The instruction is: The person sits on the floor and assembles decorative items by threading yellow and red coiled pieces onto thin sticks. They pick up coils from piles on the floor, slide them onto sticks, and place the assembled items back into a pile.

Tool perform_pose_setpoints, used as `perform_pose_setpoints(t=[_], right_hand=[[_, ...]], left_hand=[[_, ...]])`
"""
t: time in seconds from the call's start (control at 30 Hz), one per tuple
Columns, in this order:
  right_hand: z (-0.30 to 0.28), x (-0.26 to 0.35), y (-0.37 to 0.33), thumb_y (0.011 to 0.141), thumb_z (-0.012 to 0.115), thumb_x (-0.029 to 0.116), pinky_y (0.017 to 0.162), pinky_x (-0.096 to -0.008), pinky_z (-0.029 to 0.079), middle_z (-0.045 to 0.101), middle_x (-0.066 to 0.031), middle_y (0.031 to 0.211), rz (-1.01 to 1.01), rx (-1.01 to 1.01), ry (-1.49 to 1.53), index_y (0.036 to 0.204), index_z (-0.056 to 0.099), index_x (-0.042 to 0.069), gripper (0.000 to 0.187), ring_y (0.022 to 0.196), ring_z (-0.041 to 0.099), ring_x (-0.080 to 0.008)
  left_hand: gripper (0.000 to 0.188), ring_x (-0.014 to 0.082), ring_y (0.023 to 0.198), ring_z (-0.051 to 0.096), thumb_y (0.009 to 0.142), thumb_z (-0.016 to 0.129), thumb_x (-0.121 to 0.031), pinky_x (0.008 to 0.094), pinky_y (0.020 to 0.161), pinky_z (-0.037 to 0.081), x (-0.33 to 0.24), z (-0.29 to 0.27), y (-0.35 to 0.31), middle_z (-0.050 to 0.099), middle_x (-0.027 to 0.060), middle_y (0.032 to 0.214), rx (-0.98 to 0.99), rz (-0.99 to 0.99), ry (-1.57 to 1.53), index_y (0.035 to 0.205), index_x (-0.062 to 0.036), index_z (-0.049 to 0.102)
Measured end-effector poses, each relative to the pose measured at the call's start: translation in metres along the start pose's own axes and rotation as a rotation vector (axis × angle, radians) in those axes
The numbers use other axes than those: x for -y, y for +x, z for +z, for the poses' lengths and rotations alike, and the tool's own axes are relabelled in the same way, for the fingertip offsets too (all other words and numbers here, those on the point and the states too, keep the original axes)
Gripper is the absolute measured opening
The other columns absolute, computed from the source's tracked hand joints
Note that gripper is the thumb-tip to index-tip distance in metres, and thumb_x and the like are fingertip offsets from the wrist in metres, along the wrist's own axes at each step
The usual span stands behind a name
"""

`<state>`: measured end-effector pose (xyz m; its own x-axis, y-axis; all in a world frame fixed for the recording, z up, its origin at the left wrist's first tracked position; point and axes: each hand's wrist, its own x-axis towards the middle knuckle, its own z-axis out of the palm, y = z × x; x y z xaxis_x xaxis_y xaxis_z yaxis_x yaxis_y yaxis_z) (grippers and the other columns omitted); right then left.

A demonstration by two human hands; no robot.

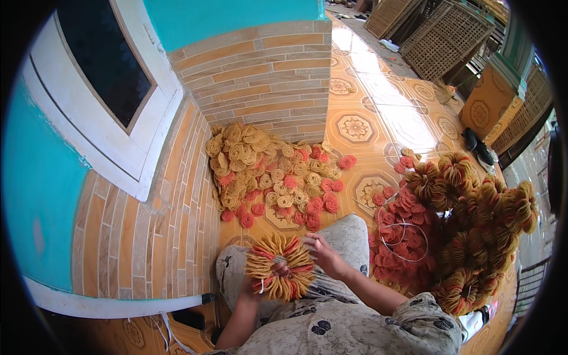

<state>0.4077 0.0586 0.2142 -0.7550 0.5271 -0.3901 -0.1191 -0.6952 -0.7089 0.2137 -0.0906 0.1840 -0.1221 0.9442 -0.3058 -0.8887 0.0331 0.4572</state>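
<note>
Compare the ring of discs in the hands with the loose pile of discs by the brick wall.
The ring is packed edge-on into a tight wreath, gripped by the left hand and touched by the right hand; the loose pile lies flat and scattered on the tiled floor. The ring is mostly tan with few red discs; the pile mixes more red. Both hold coiled round discs.

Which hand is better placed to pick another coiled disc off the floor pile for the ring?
Right, probably. The left hand grips the ring of threaded discs from beneath, so it is occupied. The right hand rests at the ring's edge, its fingers free, nearer the floor pile.
</note>
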Motion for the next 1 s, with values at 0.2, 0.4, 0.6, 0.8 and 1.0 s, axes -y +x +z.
perform_pose_setpoints(t=[0.2,0.4,0.6,0.8,1.0], right_hand=[[-0.021,-0.013,-0.003,0.091,0.062,0.038,0.107,-0.0413,0.037,0.041,-0.0117,0.143,0.112,0.261,0.121,0.149,0.021,0.011,0.077,0.125,0.047,-0.0263],[-0.049,0.007,-0.017,0.088,0.068,0.032,0.081,-0.0336,0.054,0.058,-0.0101,0.119,0.072,0.069,-0.071,0.140,0.035,0.011,0.065,0.094,0.065,-0.0221],[-0.079,0.100,-0.077,0.083,0.073,0.034,0.090,-0.0331,0.049,0.060,-0.0131,0.116,-0.247,-0.043,-0.597,0.132,0.051,0.008,0.060,0.102,0.060,-0.0210],[-0.138,0.245,-0.146,0.073,0.078,0.023,0.100,-0.0387,0.047,0.062,-0.0134,0.122,-0.443,-0.752,-1.253,0.126,0.057,0.008,0.060,0.113,0.059,-0.0256],[-0.222,0.329,-0.168,0.075,0.073,0.016,0.101,-0.0425,0.034,0.059,-0.0121,0.117,-0.605,-1.310,-1.937,0.121,0.057,0.017,0.049,0.109,0.057,-0.0259]], left_hand=[[0.060,0.0319,0.083,0.064,0.095,0.033,-0.061,0.0485,0.087,0.049,0.015,-0.018,0.010,0.066,0.0148,0.086,-0.009,-0.138,-0.107,0.103,-0.0085,0.060],[0.062,0.0324,0.103,0.059,0.094,0.035,-0.061,0.0473,0.095,0.045,0.038,0.001,0.023,0.061,0.0175,0.114,0.047,-0.266,-0.061,0.122,-0.0082,0.054],[0.075,0.0293,0.116,0.053,0.093,0.028,-0.067,0.0419,0.097,0.042,0.028,0.000,0.026,0.049,0.0158,0.137,-0.118,-0.344,0.398,0.140,-0.0088,0.036],[0.065,0.0269,0.105,0.060,0.099,0.029,-0.056,0.0374,0.086,0.048,-0.014,-0.038,0.018,0.054,0.0136,0.132,-0.221,-0.159,0.639,0.141,-0.0075,0.034],[0.064,0.0287,0.121,0.045,0.093,0.050,-0.051,0.0406,0.100,0.033,-0.036,-0.061,0.017,0.049,0.0118,0.138,-0.331,-0.139,0.498,0.144,-0.0155,0.034]])
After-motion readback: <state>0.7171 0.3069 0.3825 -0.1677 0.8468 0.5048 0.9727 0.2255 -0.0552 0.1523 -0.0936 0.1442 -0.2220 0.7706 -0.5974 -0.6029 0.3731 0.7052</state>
